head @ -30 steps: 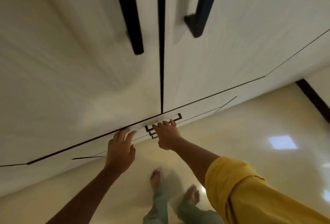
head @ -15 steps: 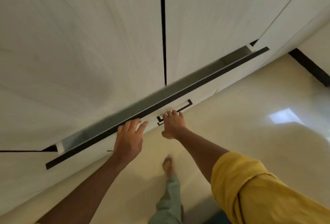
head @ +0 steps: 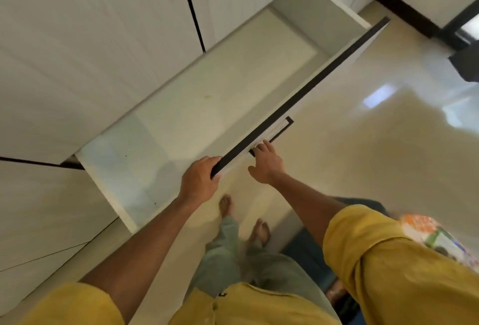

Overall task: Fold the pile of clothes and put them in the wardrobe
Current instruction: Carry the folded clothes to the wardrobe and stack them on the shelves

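A person leans over a wide drawer standing far out of the base of a white wardrobe, below two tall doors split by a thin dark gap. The drawer's inside is pale and slightly glossy, with plain white side walls and a small yellowish spot on its floor panel. Its front panel carries a black strip along the top edge and a slim black bar handle on the outer face.

The left hand grips the top of the drawer front near its left end, fingers curled over the black strip. The right hand reaches to the near end of the handle with the thumb spread wide. Its fingertips touch the bar, but whether they hook round it cannot be told.

Both arms wear rolled yellow sleeves. Bare feet and grey-green trousers stand on a shiny cream floor just beside the drawer front. A blurred, multicoloured item sits at the right edge, too indistinct to identify.
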